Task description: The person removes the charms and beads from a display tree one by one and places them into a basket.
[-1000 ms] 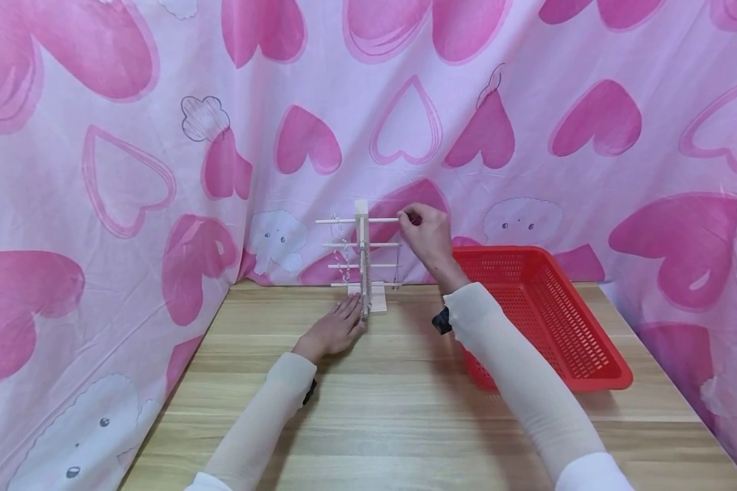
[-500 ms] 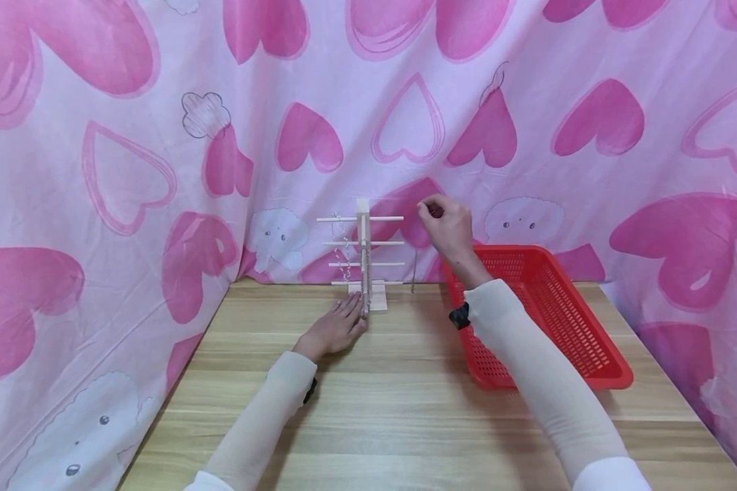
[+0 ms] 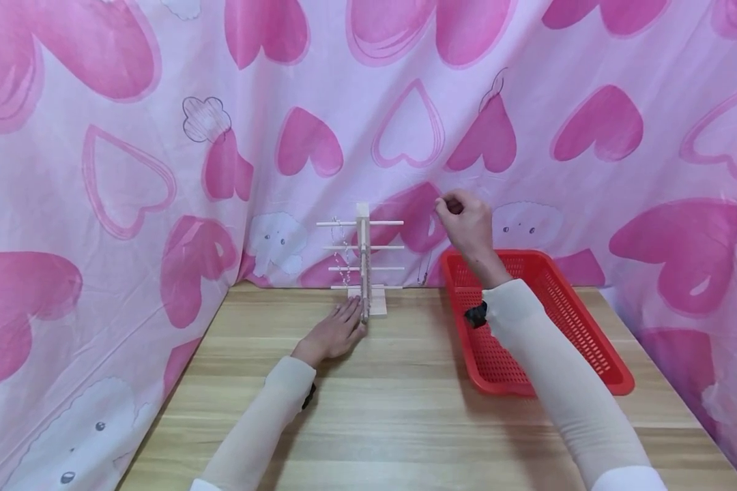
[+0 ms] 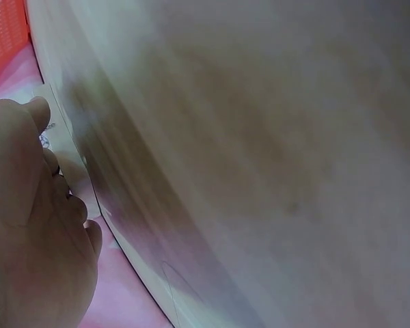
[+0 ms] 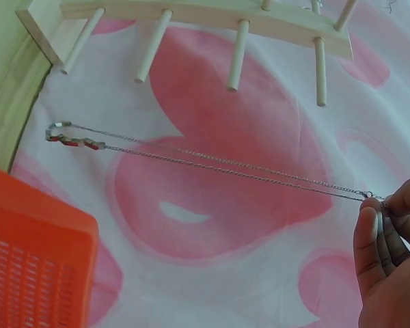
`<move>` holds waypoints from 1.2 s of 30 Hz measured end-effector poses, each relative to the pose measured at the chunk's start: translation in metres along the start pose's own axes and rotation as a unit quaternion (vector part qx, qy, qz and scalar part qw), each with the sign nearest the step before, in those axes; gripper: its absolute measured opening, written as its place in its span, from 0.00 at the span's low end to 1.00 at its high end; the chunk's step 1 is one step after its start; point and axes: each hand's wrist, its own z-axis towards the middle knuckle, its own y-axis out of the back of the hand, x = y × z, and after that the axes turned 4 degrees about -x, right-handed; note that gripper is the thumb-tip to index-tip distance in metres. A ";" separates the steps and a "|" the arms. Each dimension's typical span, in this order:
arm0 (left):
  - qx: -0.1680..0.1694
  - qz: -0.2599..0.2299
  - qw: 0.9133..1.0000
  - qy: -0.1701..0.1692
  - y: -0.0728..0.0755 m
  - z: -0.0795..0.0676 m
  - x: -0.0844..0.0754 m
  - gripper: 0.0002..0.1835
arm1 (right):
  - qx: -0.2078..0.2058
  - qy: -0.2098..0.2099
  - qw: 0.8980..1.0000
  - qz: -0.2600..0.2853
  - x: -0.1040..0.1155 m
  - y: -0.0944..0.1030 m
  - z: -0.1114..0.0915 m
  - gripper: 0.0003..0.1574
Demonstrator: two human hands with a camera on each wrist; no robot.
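Note:
Between thumb and fingertips my right hand [image 3: 467,221] pinches a silver chain necklace [image 5: 246,165] by its clasp end. Small red and silver pieces [image 5: 74,142] form its lower end, which hangs free, apart from the pegs. To its left stands a pale wooden peg rack [image 3: 362,235], upright at the back of the table. My left hand [image 3: 334,331] rests with extended fingers at the rack's base; the exact contact is hard to see. A clear beaded necklace [image 3: 346,258] hangs from the left pegs. Another chain seems to hang along the post.
A red perforated plastic basket [image 3: 497,390] stands on the right of the wooden table [image 3: 381,423], below my right forearm. Pink heart-patterned cloth [image 3: 405,123] closes off the back and sides.
My right hand has moved right, away from the rack's top right peg, carrying the necklace off the pegs toward the basket's side. My left hand has stayed at the base.

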 end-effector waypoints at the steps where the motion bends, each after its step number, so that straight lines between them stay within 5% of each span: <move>1: -0.001 -0.001 1.000 -0.002 0.000 0.000 0.000 0.38 | 0.000 0.001 1.000 -0.003 0.000 0.003 0.001 0.12; 16: 0.001 0.010 1.000 -0.005 -0.004 0.005 0.005 0.39 | -0.026 -0.004 0.999 -0.023 -0.001 0.039 0.021 0.15; 25: -0.001 0.002 1.000 -0.008 -0.002 0.004 0.003 0.38 | -0.047 0.028 0.998 -0.027 -0.008 0.054 0.035 0.14; 36: -0.009 -0.012 1.000 -0.014 0.005 -0.001 -0.002 0.38 | -0.041 0.005 0.999 -0.033 -0.014 0.074 0.034 0.15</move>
